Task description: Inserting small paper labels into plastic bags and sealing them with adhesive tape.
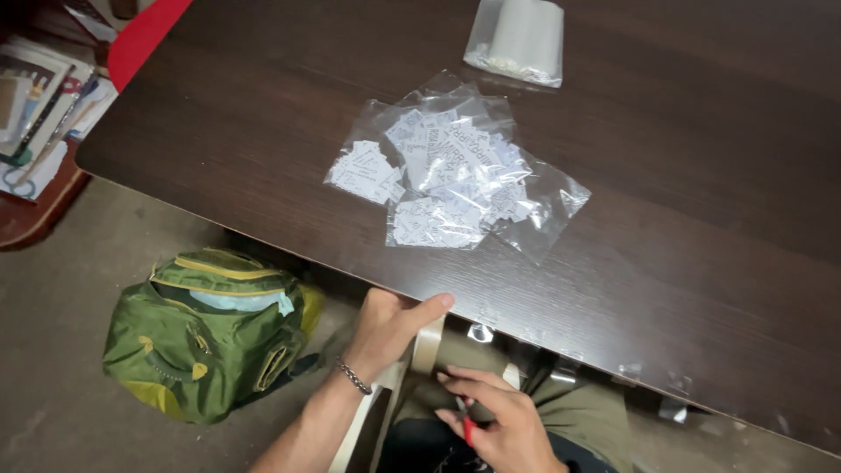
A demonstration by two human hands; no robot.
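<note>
My right hand (495, 420) pinches a small red-handled tool (468, 429) below the table (701, 263) edge. My left hand (390, 328) grips that edge, empty. Clear bags of paper slips (447, 175) lie on the table; a green backpack (210, 328) sits beneath it.

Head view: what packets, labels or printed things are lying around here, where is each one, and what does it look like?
Clear plastic bags: mid-table pile, flat, crinkled, holding white paper labels with dark print.
Clear bag of a white roll: far table edge, upright, rounded.
Books and papers: left on a low shelf, flat, many colours.
Green backpack: on the floor below the table, yellow trim, no label I can make out.
</note>
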